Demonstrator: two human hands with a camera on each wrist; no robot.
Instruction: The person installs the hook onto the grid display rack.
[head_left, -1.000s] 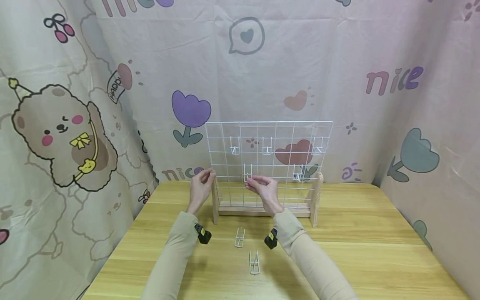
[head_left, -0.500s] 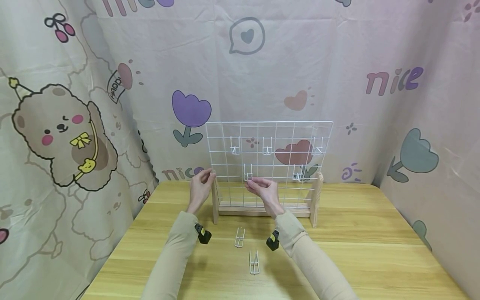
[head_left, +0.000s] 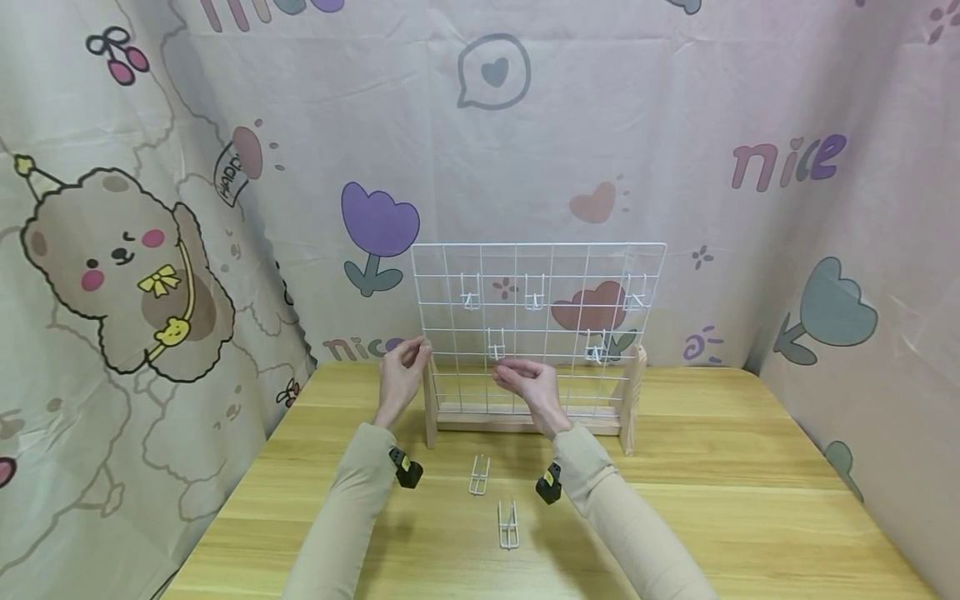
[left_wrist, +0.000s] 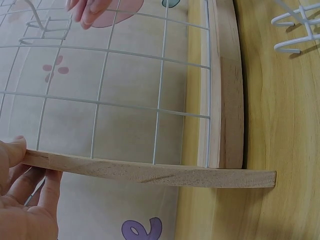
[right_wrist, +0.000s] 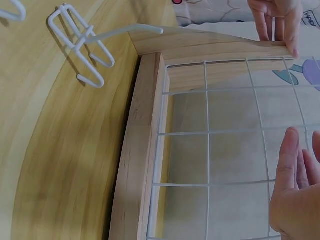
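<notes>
A white wire grid panel (head_left: 540,243) stands upright in a wooden base (head_left: 495,423) on the table. My left hand (head_left: 401,375) holds the top of the base's left post (head_left: 431,412), thumb on one side and fingers on the other in the left wrist view. My right hand (head_left: 531,385) is in front of the panel, just below a white wire hook (head_left: 497,353) that hangs on it. Its fingers (right_wrist: 290,150) are extended, with nothing between them and the thumb. Other hooks hang on the panel: several, such as the upper middle hook (head_left: 534,302) and the lower right hook (head_left: 596,353).
Two loose white wire hooks lie on the wooden table (head_left: 712,517) in front of the stand: a farther hook (head_left: 478,490) and a nearer hook (head_left: 508,546). A patterned curtain (head_left: 360,108) encloses the table at the back and sides.
My right hand has let go of the hook on the panel and drawn slightly down and to the right of it. The left hand has stayed on the post.
</notes>
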